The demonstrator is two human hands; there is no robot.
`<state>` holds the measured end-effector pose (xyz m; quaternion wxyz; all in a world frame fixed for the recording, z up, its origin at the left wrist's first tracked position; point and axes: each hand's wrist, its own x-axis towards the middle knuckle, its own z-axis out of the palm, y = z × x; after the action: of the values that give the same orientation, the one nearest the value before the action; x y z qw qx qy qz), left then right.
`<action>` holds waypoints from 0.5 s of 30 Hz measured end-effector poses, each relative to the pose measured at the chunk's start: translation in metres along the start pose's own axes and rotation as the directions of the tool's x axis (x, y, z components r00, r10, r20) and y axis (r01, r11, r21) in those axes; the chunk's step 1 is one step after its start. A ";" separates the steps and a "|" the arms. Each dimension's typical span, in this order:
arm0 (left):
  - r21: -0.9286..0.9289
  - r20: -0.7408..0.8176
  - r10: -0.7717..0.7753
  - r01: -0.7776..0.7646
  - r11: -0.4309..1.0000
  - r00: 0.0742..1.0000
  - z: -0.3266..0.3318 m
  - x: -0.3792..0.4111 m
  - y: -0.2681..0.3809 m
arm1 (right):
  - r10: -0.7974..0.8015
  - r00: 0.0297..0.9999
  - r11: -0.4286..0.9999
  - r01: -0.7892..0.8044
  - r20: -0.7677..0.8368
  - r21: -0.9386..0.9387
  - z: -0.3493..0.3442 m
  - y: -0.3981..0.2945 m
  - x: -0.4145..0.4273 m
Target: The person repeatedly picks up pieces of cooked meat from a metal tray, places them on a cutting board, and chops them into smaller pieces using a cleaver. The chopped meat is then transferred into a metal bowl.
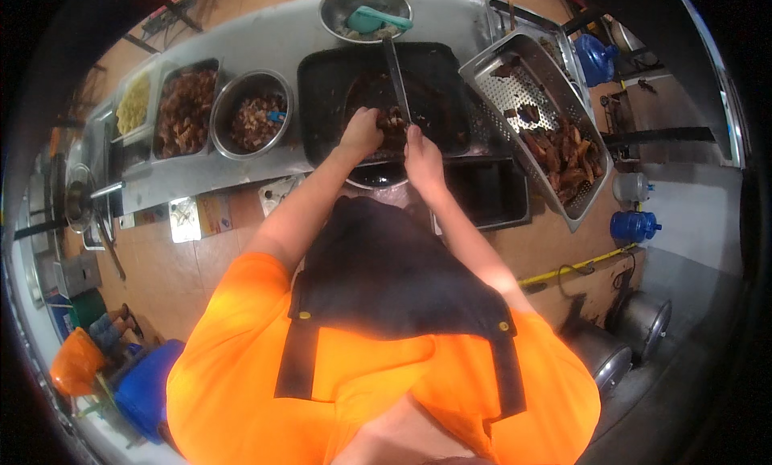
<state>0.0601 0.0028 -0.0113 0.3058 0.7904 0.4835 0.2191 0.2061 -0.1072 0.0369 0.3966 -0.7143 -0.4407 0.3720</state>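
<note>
My right hand [423,160] grips a long knife [396,79], its blade pointing away from me. Beside it, the curled fingers of my left hand [363,129] press on a piece of dark cooked meat [392,120]. Both hands are over a black rectangular tray [325,61], where a dark board or pan bottom with meat scraps shows dimly. Under my wrists, the rim of a round bowl [379,176] with dark contents shows partly.
Right of the tray, a perforated steel pan [491,85] holds cooked meat strips [567,157]. To the left are a steel bowl of chopped meat [256,121], a meat-filled pan [187,109] and a yellowish food tray [134,106]. A bowl with a turquoise utensil [368,20] stands beyond.
</note>
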 end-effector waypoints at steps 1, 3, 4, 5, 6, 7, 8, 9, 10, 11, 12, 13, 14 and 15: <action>-0.001 -0.012 -0.013 0.013 1.000 1.000 0.000 -0.001 0.003 | 0.043 0.999 0.997 -0.043 0.007 -0.065 0.004 0.006 -0.002; 0.044 0.038 -0.008 0.006 0.999 0.999 -0.004 0.002 0.006 | 0.124 0.992 0.974 -0.120 0.008 -0.193 0.017 0.021 -0.005; 0.067 0.062 -0.001 -0.003 0.998 0.998 -0.005 0.005 0.007 | 0.216 0.971 0.961 -0.192 0.103 -0.201 0.017 0.025 0.004; 0.060 0.073 -0.001 -0.004 0.998 0.997 -0.006 0.007 0.010 | 0.257 0.956 0.961 -0.237 0.141 -0.145 0.012 0.030 0.013; 0.056 0.083 -0.016 0.011 0.998 0.996 -0.009 0.003 0.009 | 0.299 0.934 0.954 -0.285 0.197 -0.093 0.006 0.011 0.015; 0.053 0.093 -0.021 0.016 0.998 0.995 -0.010 0.003 0.008 | 0.331 0.911 0.943 -0.332 0.246 -0.040 0.001 -0.003 0.016; 0.041 0.083 -0.032 0.028 0.999 0.996 -0.012 0.002 0.007 | 0.274 0.946 0.961 -0.277 0.174 -0.007 0.002 -0.005 0.013; 0.028 0.075 -0.043 0.041 0.999 0.996 -0.011 0.001 0.004 | 0.189 0.975 0.982 -0.190 0.117 -0.008 0.003 -0.003 0.011; 0.014 0.067 -0.055 0.054 0.998 0.996 -0.011 0.000 0.001 | 0.101 0.993 0.995 -0.100 0.062 -0.015 0.004 0.002 0.008; 0.009 0.047 -0.053 0.052 0.999 0.997 -0.011 0.000 -0.003 | 0.011 1.000 1.000 -0.011 0.007 -0.027 0.006 0.006 0.006; 0.003 0.033 -0.049 0.049 0.999 0.998 -0.012 0.001 -0.004 | 0.005 1.000 0.998 -0.006 -0.014 -0.061 0.013 0.016 0.004; -0.003 0.017 -0.046 0.046 0.999 0.999 -0.012 0.000 -0.005 | -0.002 0.999 0.995 -0.002 -0.035 -0.096 0.023 0.026 0.000; 0.016 0.020 -0.036 0.035 0.999 0.999 -0.011 -0.002 -0.006 | -0.009 0.998 0.991 0.002 -0.055 -0.131 0.028 0.035 -0.002; 0.036 0.016 -0.021 0.021 0.999 1.000 -0.012 -0.001 -0.006 | 0.060 0.998 0.988 -0.060 -0.007 -0.143 0.028 0.035 0.002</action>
<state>0.0483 0.0071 -0.0065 0.2976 0.7925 0.4931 0.2007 0.1943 -0.1094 -0.0063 0.3337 -0.7543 -0.4439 0.3502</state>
